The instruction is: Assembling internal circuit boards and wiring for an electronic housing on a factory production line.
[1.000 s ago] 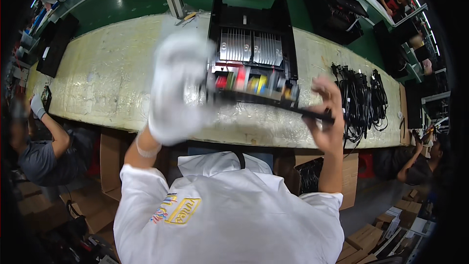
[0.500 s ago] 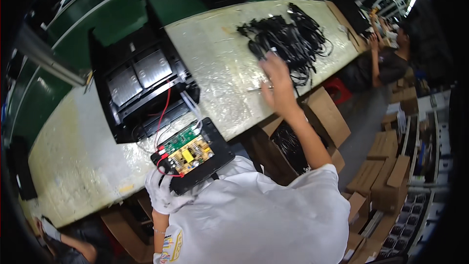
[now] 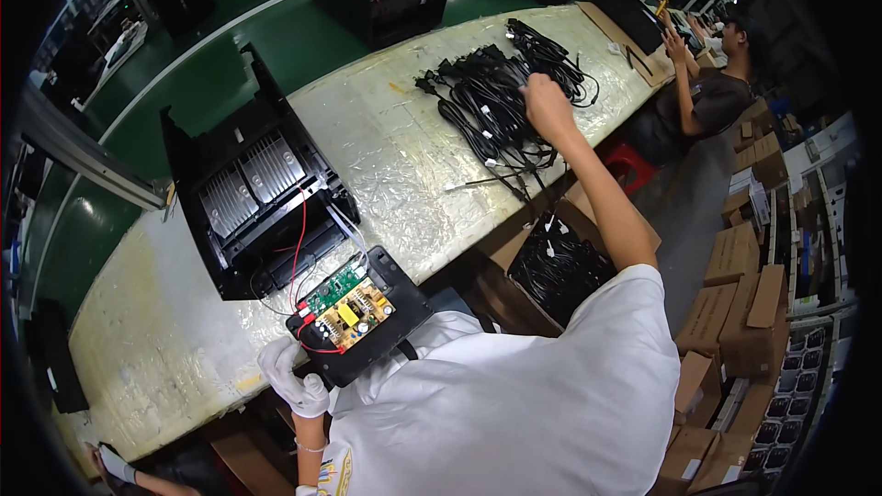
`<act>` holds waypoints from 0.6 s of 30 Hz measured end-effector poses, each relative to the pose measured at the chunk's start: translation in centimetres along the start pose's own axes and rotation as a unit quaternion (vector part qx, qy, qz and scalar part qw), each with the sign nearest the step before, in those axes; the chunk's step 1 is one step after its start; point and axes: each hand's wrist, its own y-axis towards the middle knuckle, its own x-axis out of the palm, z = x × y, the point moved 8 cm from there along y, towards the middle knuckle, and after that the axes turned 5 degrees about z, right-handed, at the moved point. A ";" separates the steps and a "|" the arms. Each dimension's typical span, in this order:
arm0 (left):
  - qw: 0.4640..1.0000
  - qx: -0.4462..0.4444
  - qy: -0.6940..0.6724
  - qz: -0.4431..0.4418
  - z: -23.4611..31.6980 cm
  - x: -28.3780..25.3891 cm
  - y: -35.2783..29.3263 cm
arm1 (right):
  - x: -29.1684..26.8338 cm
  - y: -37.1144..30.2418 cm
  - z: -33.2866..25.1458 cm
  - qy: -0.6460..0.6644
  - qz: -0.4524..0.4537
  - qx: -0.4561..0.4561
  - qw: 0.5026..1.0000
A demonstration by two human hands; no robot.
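While the gloved left hand (image 3: 294, 378) is grasping the panel (image 3: 402, 303) near its lower left corner, the bare right hand (image 3: 549, 108) is sitting way over at the cables (image 3: 482, 83). Its fingers are curling in, but honestly I can't tell if they're pinching a cable or just touching the pile.

So the panel is hanging over the near edge of the worktop (image 3: 395, 156), right by the white shirt (image 3: 496, 404), with its board (image 3: 354, 314) facing up. Its long axis is running lower left to upper right, and the board is lining up the same way. A red wire (image 3: 301, 230) is running from it to the black housing (image 3: 220, 142), which is lying just beyond. That one's long axis is heading away and a bit left, two prongs pointing at the far side. Most cables are stretching from upper left to lower right.
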 end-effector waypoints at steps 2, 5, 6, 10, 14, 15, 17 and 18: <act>1.000 0.009 -0.023 0.006 0.2 -0.5 1.1 | -2.2 1.0 1.1 0.036 0.023 0.061 0.997; 0.996 0.014 -0.086 0.027 1.4 -0.6 4.2 | -8.6 2.9 -0.9 0.059 0.108 0.012 0.992; 0.990 -0.005 -0.140 0.033 1.5 -0.2 5.4 | -10.4 3.4 -2.0 0.062 0.105 0.010 0.992; 0.951 -0.007 -0.301 -0.069 7.1 3.0 13.6 | -16.6 3.5 -8.4 0.136 0.141 -0.052 0.979; 0.895 -0.060 -0.401 -0.187 12.5 10.3 19.9 | -20.0 3.8 -13.8 0.108 0.208 -0.127 0.964; 0.879 -0.067 -0.424 -0.208 13.9 12.4 21.4 | -21.1 3.8 -14.8 0.105 0.225 -0.132 0.960; 0.742 -0.157 -0.600 -0.255 15.3 17.8 23.9 | -22.8 4.2 -17.4 0.115 0.231 -0.152 0.954; 0.676 -0.183 -0.668 -0.252 16.8 19.2 25.5 | -23.4 4.1 -19.6 0.129 0.242 -0.202 0.940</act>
